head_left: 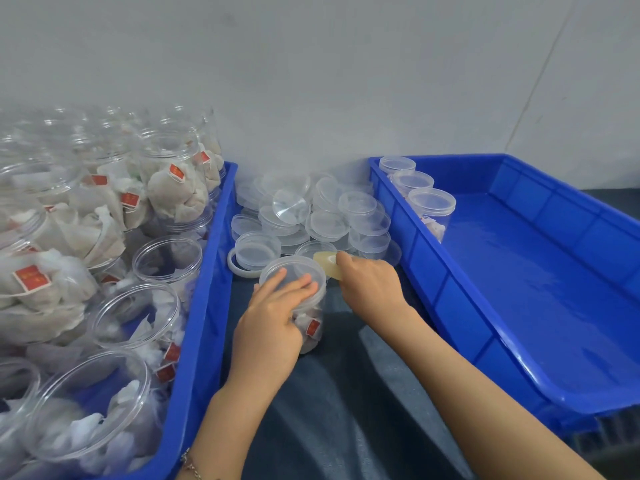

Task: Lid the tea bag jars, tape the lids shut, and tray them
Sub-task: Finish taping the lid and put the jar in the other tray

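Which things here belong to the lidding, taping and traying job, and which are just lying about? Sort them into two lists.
In the job:
left hand holding the lidded jar
right hand holding the tape roll
loose lids
open jars
right tray with finished jars

Lying about:
white ring
dark cloth

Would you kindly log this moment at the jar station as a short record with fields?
Jar in work: lidded jar, upright on the dark cloth between the trays
Left hand: grips that jar, fingers over its lid
Right hand: holds tape roll at the lid's edge
Right tray: three lidded jars in far corner
Left tray: open filled jars
Loose lids: piled between trays
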Available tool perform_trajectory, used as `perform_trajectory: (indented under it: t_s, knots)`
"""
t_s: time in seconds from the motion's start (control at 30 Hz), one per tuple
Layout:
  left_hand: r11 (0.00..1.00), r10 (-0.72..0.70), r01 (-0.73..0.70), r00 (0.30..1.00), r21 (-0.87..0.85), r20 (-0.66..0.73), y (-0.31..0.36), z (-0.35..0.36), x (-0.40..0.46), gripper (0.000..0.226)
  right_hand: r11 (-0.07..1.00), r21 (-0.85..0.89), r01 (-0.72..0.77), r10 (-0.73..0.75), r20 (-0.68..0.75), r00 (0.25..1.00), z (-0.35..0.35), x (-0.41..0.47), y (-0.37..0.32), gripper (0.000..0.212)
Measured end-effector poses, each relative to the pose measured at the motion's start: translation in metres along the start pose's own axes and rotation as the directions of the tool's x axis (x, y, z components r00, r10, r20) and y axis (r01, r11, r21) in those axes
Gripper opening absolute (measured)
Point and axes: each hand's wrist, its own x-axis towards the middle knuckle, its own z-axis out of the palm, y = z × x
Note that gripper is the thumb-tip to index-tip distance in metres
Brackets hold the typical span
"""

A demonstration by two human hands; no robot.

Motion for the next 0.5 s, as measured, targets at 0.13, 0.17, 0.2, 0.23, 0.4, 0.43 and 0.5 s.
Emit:
perform_trajectory:
  t_s: [0.13, 0.17, 0.2, 0.23, 0.4, 0.43, 0.5]
  knots:
    - [1.000, 0.021, -0.021, 0.998, -0.005, -0.053, 0.004, 0.004, -0.002, 0.036, 0.998, 0.063, 0.023, -0.027, 0.065, 0.998, 0.013, 0.001, -0.002, 0.017]
    - [1.000, 0.021, -0.022, 0.996, -0.002, -0.090, 0.006, 0.005, -0.003, 0.030, 0.995, 0.096, 0.018, -0.024, 0.062, 0.998, 0.015, -0.001, 0.001, 0.023]
    - [1.000, 0.021, -0.021, 0.992, -0.002, -0.123, 0.006, 0.005, -0.002, 0.029, 0.989, 0.144, 0.018, -0.026, 0.051, 0.998, 0.018, -0.003, 0.004, 0.033]
    - [1.000, 0.027, -0.026, 0.990, 0.004, -0.140, 0.006, 0.006, -0.001, 0.028, 0.979, 0.203, 0.021, -0.031, 0.044, 0.999, 0.019, -0.007, 0.008, 0.045]
    - [0.973, 0.150, -0.115, 0.974, 0.198, -0.169, 0.000, 0.004, 0.003, 0.023, 0.942, 0.315, 0.115, -0.105, -0.047, 0.993, -0.003, -0.031, 0.023, 0.071]
    - [0.969, 0.155, -0.113, 0.971, 0.222, -0.182, 0.000, 0.004, 0.003, 0.023, 0.941, 0.324, 0.102, -0.095, -0.037, 0.995, -0.010, -0.037, 0.023, 0.073]
    - [0.967, 0.170, -0.122, 0.962, 0.223, -0.212, 0.001, 0.006, 0.001, 0.026, 0.939, 0.338, 0.062, -0.054, -0.031, 0.998, -0.020, -0.051, 0.022, 0.076]
